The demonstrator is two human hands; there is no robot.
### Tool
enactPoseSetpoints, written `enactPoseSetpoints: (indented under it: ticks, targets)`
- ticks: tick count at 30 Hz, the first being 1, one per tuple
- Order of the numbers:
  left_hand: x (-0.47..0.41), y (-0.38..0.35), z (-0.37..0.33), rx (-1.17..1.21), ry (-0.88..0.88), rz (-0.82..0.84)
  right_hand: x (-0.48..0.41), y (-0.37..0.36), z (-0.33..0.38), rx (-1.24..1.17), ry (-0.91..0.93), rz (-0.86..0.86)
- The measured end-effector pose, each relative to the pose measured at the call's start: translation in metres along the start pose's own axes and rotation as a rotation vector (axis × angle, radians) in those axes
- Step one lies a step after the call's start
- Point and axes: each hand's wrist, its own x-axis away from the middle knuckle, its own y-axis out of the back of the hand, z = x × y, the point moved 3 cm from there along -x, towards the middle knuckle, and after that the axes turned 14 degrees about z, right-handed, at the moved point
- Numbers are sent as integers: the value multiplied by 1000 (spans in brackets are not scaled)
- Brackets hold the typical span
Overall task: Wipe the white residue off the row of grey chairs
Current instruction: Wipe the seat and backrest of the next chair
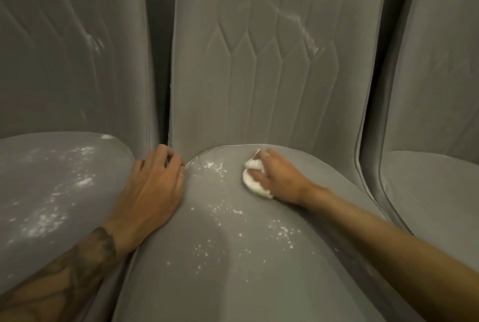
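Three grey upholstered chairs stand side by side. The middle chair's seat (233, 257) carries scattered white residue (228, 210), with a white streak on its quilted backrest (298, 23). My right hand (280, 176) grips a crumpled white cloth (252, 181) and presses it onto the rear of that seat. My left hand (155, 189) rests in the gap between the left and middle seats, fingers curled at the middle seat's back corner and holding nothing. The left chair's seat (51, 192) is heavily dusted with white.
The right chair (435, 179) shows only faint marks on its backrest. Dark narrow gaps separate the backrests. The left chair's backrest (93, 41) has a small white smear.
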Motion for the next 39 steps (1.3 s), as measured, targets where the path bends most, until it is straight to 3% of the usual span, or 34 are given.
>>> enactPoseSetpoints:
  ticks: [2,4,8,11,17,21,24,29,31,36,39]
  targets:
    - [0,2,-2,19,17,7,-15,13,-19,6,-179,-67]
    - [0,4,-4,25,16,17,-30,12,-10,29,-237,-100]
    - [1,5,-3,36,13,29,-15,-20,43,-30,67,-24]
    - [1,3,-2,45,9,10,14,-23,44,-44,243,92]
    - [2,1,-1,38,70,-27,-43,3,17,13,-144,-47]
    - [4,-1,2,12,86,-40,-36,-28,66,-10,126,4]
    - [5,-2,4,28,105,-41,-14,-31,62,-22,287,72]
    - [4,-4,4,80,103,-27,-57,-7,47,14,-6,-3]
    - [4,-4,5,78,112,-23,-60,-16,70,13,44,-12]
    - [4,-4,7,83,107,-22,-15,-38,86,-49,374,120]
    - [3,-4,7,127,110,-1,-40,-19,62,-10,213,88]
